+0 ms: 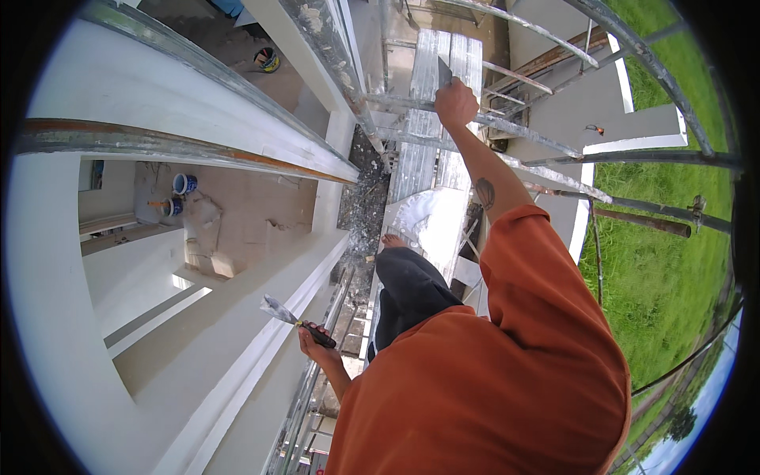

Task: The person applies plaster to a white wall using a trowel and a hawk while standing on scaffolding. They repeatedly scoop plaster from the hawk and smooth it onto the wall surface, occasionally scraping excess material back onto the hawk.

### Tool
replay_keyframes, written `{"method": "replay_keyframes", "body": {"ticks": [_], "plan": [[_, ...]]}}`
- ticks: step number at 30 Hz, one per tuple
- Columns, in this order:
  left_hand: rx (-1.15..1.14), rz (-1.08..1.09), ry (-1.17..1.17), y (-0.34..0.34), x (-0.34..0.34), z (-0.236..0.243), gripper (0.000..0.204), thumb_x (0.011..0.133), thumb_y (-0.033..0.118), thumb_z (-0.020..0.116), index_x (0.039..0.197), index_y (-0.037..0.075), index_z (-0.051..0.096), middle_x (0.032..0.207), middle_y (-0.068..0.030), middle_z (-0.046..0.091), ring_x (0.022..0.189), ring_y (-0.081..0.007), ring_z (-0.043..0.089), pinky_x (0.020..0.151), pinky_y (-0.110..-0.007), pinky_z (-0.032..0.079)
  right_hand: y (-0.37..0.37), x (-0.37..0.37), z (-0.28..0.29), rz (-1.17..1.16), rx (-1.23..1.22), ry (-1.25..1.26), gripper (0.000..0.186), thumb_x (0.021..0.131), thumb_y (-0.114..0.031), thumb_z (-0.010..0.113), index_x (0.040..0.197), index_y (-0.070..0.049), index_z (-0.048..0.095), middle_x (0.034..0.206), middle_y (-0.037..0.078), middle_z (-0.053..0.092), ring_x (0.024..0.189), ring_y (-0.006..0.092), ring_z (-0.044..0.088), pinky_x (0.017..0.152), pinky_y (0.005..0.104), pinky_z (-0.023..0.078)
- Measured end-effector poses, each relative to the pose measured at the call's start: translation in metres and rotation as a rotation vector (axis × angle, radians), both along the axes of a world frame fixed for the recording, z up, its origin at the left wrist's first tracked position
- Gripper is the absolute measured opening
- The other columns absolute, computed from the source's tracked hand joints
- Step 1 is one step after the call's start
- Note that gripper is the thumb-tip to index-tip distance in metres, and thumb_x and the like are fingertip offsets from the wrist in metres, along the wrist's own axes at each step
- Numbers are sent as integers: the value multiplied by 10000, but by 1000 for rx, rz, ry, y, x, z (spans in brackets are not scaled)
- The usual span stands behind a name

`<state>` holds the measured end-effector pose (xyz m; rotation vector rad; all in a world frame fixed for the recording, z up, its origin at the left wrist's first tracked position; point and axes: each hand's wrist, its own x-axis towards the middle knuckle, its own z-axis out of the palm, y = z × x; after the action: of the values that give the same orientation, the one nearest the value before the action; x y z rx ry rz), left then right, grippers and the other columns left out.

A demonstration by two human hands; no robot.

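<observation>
In my left hand (323, 348), low beside the wall, is a putty knife (279, 309) with a dark handle. Its blade points up and left and looks smeared with whitish material. My right arm stretches far forward, and its hand (457, 104) is closed around a scraper (444, 73); only the pointed grey blade shows beyond the fist. A scaffold pipe (518, 132) runs right at that fist; I cannot tell whether the fingers also grip it. Below lies the scaffold's metal plank (416, 162), stained white, with my bare foot (393, 241) on it.
White window frames and walls (229, 348) stand close on the left. Through the openings, buckets (184, 184) and another bucket (267, 59) sit on the floor inside. Scaffold pipes (649, 207) cross on the right, with grass (665, 301) far below. Debris covers the ledge (366, 186) beside the plank.
</observation>
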<state>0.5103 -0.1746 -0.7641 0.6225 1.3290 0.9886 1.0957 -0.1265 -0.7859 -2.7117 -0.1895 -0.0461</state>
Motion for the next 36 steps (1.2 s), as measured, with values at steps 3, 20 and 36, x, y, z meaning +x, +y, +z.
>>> {"method": "replay_keyframes", "body": {"ticks": [3, 20, 36], "plan": [[-4, -27, -7, 0, 2, -6, 248, 945, 290, 541, 998, 48, 531, 803, -27, 535, 665, -118, 510, 555, -233, 414, 1, -1, 1, -16, 8, 0, 231, 819, -234, 503, 873, -96, 681, 859, 189, 674, 813, 371, 654, 720, 471, 504], [-139, -317, 175, -30, -19, 0, 339, 958, 347, 515, 907, 18, 574, 763, -39, 586, 672, -115, 564, 623, -260, 455, -11, 9, -15, 145, -122, -66, 349, 877, -374, 437, 1009, -147, 668, 889, 163, 680, 809, 395, 647, 686, 539, 501], [-180, -174, 324, -142, -45, 27, 419, 975, 397, 464, 915, 15, 625, 659, 12, 527, 608, -65, 463, 556, -245, 382, -14, 33, -51, 277, -151, -94, 384, 895, -413, 427, 1152, -193, 609, 1010, 142, 670, 867, 413, 639, 737, 549, 503]]}}
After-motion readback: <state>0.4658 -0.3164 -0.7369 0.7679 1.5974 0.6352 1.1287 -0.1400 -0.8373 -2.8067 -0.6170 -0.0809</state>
